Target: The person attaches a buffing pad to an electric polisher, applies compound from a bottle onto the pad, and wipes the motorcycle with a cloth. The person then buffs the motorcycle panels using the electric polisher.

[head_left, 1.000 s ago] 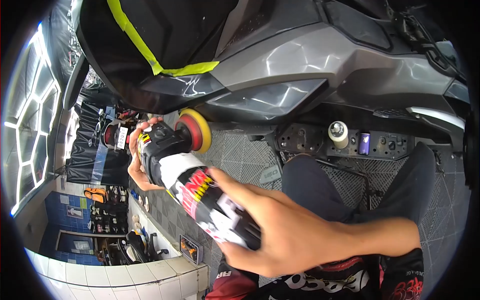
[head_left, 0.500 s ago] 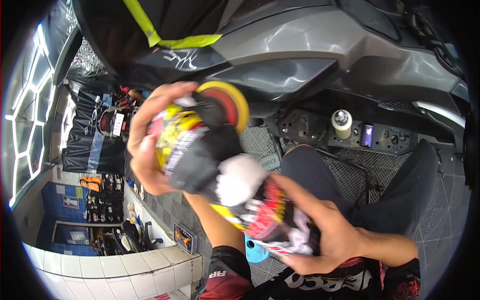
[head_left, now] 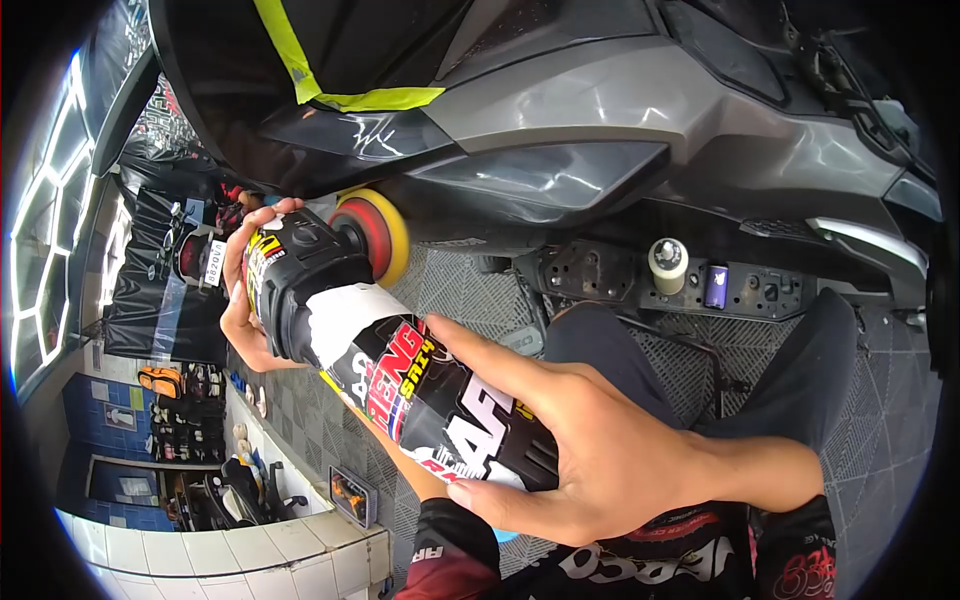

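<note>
A sticker-covered polisher (head_left: pixel 400 375) lies slantwise in front of me, its red and yellow round pad (head_left: pixel 372 238) just below the motorcycle's dark lower panel (head_left: pixel 540 180). Whether the pad touches the panel I cannot tell. My left hand (head_left: pixel 250 310) wraps round the tool's head at the left. At the rear end of the body, my right hand (head_left: pixel 590 445) grips it, thumb and fingers on opposite sides. Yellow-green tape (head_left: pixel 385 99) borders the dark panel above, over a white scribble-like mark.
A cream bottle (head_left: pixel 668 266) and a purple can (head_left: pixel 717 286) stand on the black footboard (head_left: pixel 590 272) beside my knees. At the lower left is a white tiled counter (head_left: pixel 210 548), with a framed box (head_left: pixel 352 496) by its end.
The polisher swung up and right, nearer the camera, then came back down and left with both hands still on it. Its pad is again near the panel's lower edge.
</note>
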`<state>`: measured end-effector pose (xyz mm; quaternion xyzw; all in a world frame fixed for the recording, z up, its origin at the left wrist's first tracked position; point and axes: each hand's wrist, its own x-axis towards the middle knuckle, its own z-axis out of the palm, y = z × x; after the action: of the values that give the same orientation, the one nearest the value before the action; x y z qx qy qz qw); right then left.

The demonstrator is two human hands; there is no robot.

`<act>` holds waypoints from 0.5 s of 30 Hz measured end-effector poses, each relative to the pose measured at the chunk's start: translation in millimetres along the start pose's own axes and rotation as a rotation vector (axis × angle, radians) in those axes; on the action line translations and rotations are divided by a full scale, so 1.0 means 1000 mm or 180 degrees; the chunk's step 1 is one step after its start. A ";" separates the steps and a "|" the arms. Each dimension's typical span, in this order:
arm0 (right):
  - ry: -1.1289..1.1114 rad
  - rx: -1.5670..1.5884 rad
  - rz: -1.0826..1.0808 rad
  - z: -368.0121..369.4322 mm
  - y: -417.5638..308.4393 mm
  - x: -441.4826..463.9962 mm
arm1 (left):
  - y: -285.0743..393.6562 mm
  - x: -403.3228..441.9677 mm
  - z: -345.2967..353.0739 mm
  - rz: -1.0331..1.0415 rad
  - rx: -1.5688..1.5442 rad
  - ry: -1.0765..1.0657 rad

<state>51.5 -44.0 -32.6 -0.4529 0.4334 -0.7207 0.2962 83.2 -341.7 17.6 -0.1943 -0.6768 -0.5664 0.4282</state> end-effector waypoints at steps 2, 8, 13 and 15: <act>-0.0049 0.0030 0.0022 -0.004 0.001 0.003 | -0.002 -0.007 0.002 -0.0070 -0.0297 0.0127; 0.0242 -0.0382 0.0972 -0.008 0.029 -0.070 | -0.011 -0.018 0.080 0.0665 -0.0623 -0.0670; 0.1120 -0.0706 0.1290 -0.015 0.042 -0.077 | -0.027 -0.040 0.109 0.1584 -0.0510 -0.0315; 0.0502 -0.1800 0.1303 -0.027 0.026 -0.060 | -0.037 -0.066 0.085 0.1632 -0.0308 -0.0148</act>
<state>52.6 2.7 -85.6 -0.3638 0.7189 -0.5307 0.2630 61.7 -258.7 -56.4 -0.3926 -0.5872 -0.4666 0.5323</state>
